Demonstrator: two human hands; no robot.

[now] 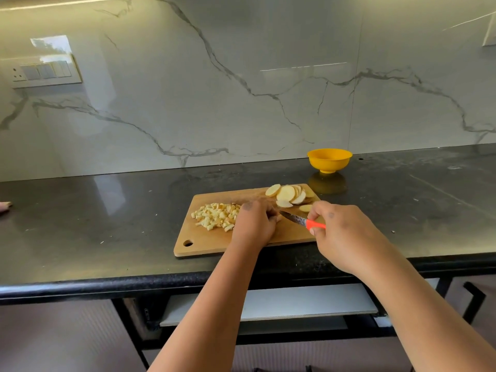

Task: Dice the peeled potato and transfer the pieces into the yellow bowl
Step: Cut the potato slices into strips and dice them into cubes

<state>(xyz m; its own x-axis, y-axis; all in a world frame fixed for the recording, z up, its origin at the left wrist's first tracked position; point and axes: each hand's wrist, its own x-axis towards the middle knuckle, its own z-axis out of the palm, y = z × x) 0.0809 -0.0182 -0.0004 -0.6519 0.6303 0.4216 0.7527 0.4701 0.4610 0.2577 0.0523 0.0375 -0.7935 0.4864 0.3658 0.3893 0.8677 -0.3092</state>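
Holding the knife by its orange handle, the right hand is curling its fingers round the grip, w/ the blade pointing left toward the left hand. The left hand is lying knuckles-up on the wooden cutting board, fingers bent down over a small piece of potato at the blade tip; only a bit of that piece is showing, so I cannot tell exactly how it is pinched. The potato slices are lying fanned at the far right part of the board, just beyond both hands and apart from them. The diced potato pile is sitting on the left part of the board, just beside the left hand. The yellow bowl is standing on the dark countertop behind the board, near its far right corner, and no pieces are showing in it from this angle. Judging from the look, the slices are light, stiff but easy to snap, and prob. wet and slippery w/ starch, so it is better to press them flat from above w/ fingertips tucked back. The dice are small and loose, so scooping approx. a handful together seems safer than picking one by one.
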